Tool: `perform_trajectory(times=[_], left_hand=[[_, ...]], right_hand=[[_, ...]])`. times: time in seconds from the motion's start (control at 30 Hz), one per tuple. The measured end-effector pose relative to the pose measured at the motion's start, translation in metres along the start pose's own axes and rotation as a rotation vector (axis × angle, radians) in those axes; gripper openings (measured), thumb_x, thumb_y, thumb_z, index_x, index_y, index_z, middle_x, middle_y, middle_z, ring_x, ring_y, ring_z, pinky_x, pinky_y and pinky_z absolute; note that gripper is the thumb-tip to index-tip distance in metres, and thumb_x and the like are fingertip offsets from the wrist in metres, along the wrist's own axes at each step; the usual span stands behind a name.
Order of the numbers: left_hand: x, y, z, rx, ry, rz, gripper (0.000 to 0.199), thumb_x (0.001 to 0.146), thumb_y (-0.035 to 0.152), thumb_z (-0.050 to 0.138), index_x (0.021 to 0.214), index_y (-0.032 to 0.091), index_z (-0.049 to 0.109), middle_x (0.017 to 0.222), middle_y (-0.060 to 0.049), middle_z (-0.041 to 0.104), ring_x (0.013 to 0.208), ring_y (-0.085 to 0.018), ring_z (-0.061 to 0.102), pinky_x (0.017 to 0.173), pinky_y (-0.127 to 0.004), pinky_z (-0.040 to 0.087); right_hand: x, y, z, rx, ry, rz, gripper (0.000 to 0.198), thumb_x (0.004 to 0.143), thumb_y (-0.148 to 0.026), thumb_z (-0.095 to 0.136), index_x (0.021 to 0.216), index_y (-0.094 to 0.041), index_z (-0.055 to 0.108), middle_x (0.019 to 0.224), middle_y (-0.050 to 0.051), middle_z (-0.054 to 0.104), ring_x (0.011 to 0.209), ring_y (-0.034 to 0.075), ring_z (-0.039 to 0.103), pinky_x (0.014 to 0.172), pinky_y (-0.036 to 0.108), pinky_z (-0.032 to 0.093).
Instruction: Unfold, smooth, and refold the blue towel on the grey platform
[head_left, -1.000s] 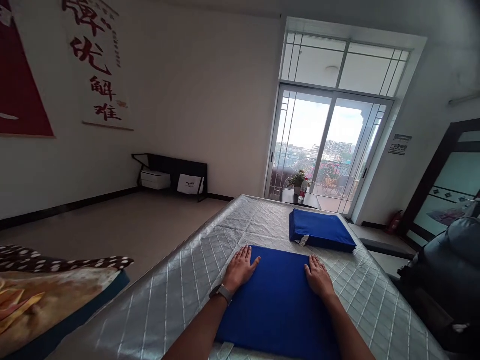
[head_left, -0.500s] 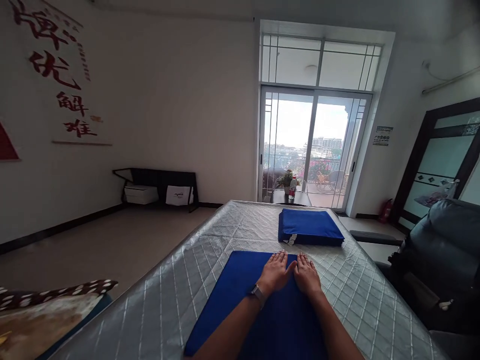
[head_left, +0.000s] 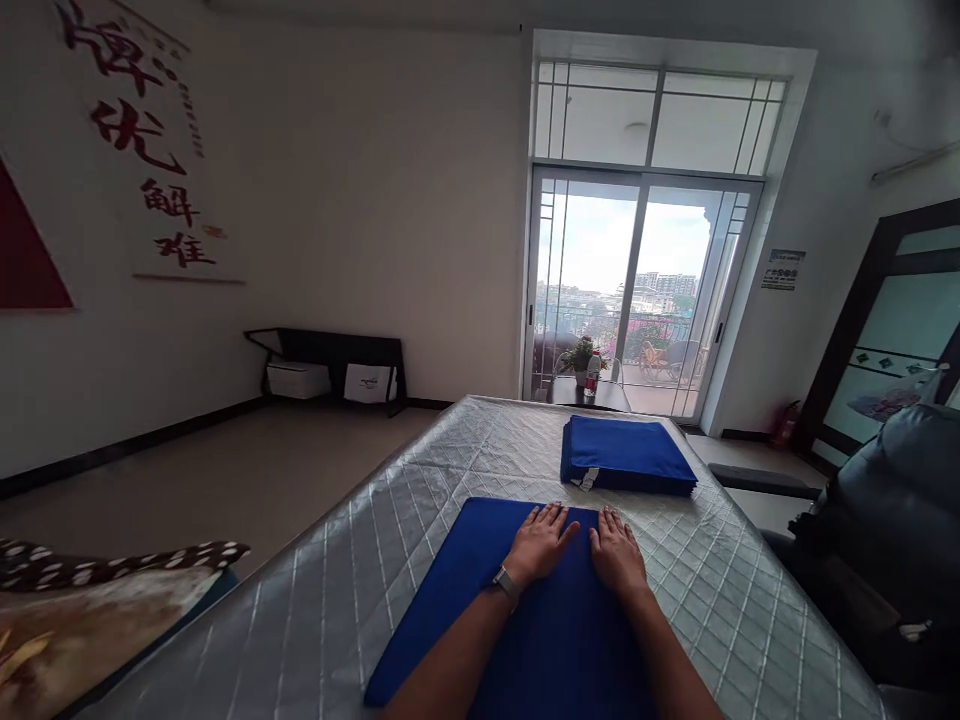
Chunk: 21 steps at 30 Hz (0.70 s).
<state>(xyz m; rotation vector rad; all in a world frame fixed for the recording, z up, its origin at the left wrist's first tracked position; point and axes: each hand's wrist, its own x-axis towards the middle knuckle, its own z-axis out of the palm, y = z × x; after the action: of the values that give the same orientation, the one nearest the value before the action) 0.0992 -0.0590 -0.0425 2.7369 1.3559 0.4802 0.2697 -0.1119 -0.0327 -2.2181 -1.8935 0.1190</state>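
Note:
A flat blue fabric piece lies on the silver quilted cover in front of me; its near end runs out of view beneath my forearms. My left hand, with a watch on the wrist, rests palm down near the far edge of the fabric, fingers stretched out. Over the right part of that far edge my right hand lies flat, fingers forward. A small gap separates the two hands. Beyond them sits a stack of folded blue fabric, with a white tag hanging from its near side.
Past the far end stands a small table with a potted plant and a bottle. A dark armchair is close on the right. At lower left lies a patterned blanket. A black rack stands against the wall.
My left hand has shifted slightly left, so the gap between my hands has widened. The view has turned a little to the left. The blue fabric and stack stay in place.

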Motion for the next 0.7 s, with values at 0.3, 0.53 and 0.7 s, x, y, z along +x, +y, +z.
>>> perform_trajectory(times=[0.3,0.53,0.7], left_hand=[[-0.045,-0.115,-0.037,0.071,-0.028,-0.298,0.069,0.102,0.058,0.016,0.152,0.016,0.039,0.159,-0.01,0.036,0.148,-0.024,0.028,0.121,-0.043,0.02],[-0.048,-0.126,-0.034,0.058,0.015,-0.339,0.077,0.1,0.062,0.013,0.152,0.011,0.036,0.159,-0.013,0.033,0.149,-0.025,0.025,0.121,-0.042,0.02],[-0.049,-0.124,-0.035,0.046,0.017,-0.336,0.08,0.099,0.062,0.009,0.151,0.008,0.038,0.159,-0.015,0.033,0.149,-0.026,0.025,0.121,-0.043,0.02]], right_hand=[[0.003,0.003,0.005,-0.023,0.012,0.002,0.065,0.098,-0.039,0.02,0.156,-0.011,0.026,0.163,0.007,0.023,0.151,0.019,0.016,0.122,0.037,0.009],[0.006,0.005,0.008,-0.052,-0.002,0.002,0.065,0.098,-0.04,0.02,0.156,-0.011,0.025,0.164,0.006,0.021,0.151,0.018,0.014,0.122,0.037,0.009],[0.007,0.007,0.012,-0.071,0.014,0.003,0.065,0.099,-0.041,0.019,0.156,-0.012,0.026,0.163,0.006,0.024,0.151,0.018,0.016,0.122,0.037,0.01]])
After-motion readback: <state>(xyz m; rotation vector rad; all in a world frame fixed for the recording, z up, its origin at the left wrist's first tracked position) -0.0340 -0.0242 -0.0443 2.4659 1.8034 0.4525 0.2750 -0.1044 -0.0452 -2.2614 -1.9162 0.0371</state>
